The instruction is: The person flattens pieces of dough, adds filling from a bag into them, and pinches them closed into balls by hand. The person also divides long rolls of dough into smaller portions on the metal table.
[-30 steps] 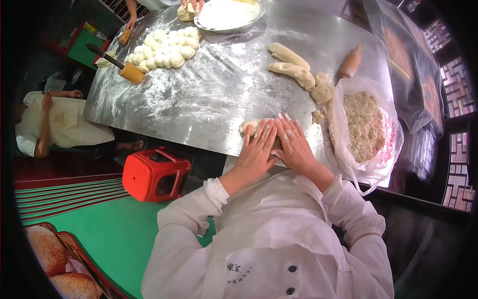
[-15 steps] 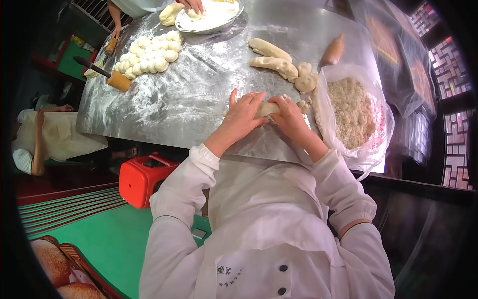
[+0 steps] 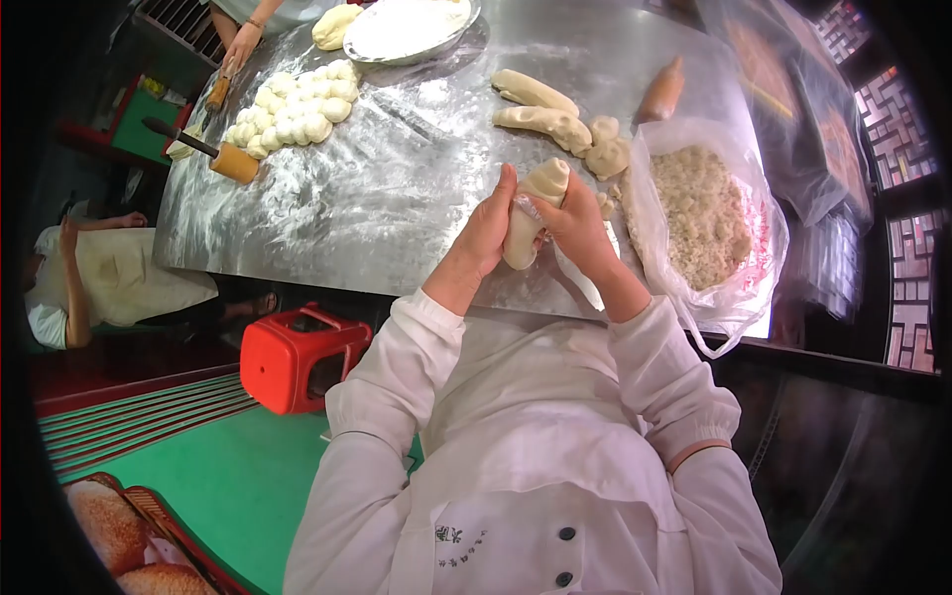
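A pale piece of dough, rolled in folds at its far end, is held up off the metal table between both hands. My left hand closes round its left side with the thumb pointing up. My right hand grips it from the right, thumb pressed across the dough. The dough's lower end hangs between the palms. Just beyond the hands lie two long dough rolls and small dough lumps. Close to my right wrist is a pale flat strip that I cannot make out.
A plastic bag of crumbly filling lies right; a wooden rolling pin is behind it. Rows of dough balls, a roller with handle and a flour basin stand left. A red stool is below. Co-workers' arms show at left.
Both hands have lifted the dough off the table and turned it upright between them. The co-worker's hand has left the flour basin; another hand stays at the far-left roller.
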Available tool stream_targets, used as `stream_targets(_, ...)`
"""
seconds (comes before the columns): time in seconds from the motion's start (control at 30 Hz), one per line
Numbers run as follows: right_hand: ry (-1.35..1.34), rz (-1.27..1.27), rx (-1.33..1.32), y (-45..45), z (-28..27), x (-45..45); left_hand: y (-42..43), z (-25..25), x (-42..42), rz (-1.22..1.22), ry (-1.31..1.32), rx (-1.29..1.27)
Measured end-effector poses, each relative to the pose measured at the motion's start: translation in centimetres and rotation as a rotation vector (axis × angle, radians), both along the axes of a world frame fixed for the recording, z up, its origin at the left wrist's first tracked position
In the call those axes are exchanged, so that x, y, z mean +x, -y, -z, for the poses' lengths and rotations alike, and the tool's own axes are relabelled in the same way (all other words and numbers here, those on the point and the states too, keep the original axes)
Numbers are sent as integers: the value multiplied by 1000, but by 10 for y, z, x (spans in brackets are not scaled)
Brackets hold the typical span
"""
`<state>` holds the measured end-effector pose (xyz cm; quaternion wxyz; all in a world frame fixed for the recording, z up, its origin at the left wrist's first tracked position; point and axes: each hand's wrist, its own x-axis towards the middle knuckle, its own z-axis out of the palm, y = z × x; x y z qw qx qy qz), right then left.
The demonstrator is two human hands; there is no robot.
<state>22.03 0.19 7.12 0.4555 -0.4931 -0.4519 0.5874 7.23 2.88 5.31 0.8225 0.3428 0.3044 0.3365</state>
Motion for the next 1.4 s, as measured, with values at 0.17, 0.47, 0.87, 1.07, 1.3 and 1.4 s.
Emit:
stream_targets(0.17, 603, 206, 528, -16, 9, -13, -3, 21, -1, -134, -128, 92)
stream_targets(0.47, 1079, 149, 736, -16, 31, 29, -18, 11, -38, -252, -88, 158)
stream_targets(0.87, 395, 224, 422, 2, 2, -27, -3, 10, -22, -109, -246, 144)
stream_targets(1.07, 474, 201, 255, 3, -21, -33, 14, 22, -7, -232, -126, 61)
stream_targets(1.3, 1135, 247, 701, -40, 20, 37, 11, -33, -38, -103, -221, 363)
stream_targets(1.4, 871, 18, 651, -13, 20, 22, -6, 1, -26, -426, -403, 508)
